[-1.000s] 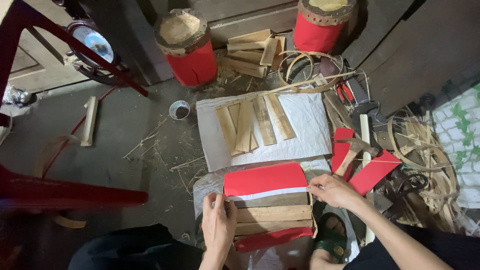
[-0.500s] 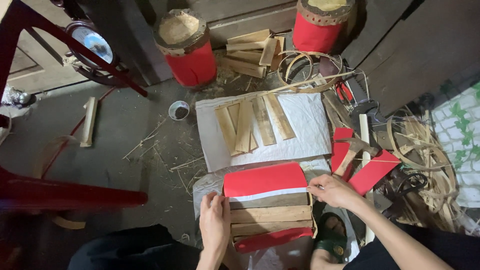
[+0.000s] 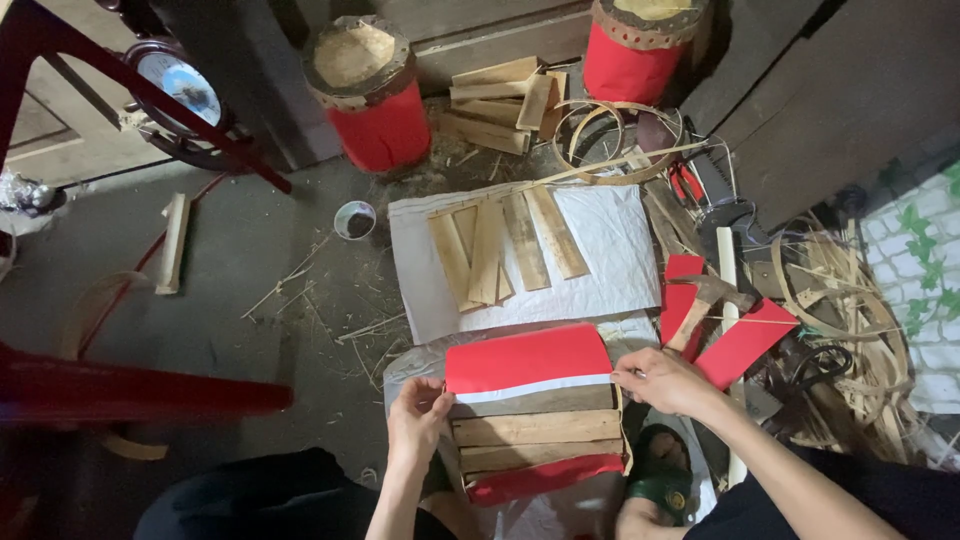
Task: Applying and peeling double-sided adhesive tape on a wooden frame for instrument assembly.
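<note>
Dusty floor (image 3: 250,300): two red drums (image 3: 375,95) (five loose slats (image 3: 505,245)).

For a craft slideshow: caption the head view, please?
Both hands, left hand and right hand, press red paper over a wooden-slat drum body.

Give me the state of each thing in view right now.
left hand: pinching the red sheet's left edge
right hand: pinching its right edge
red sheet: draped over the slat barrel
slat barrel: on its side, partly covered
loose slats: flat on white sheet
small cup: upright
</note>
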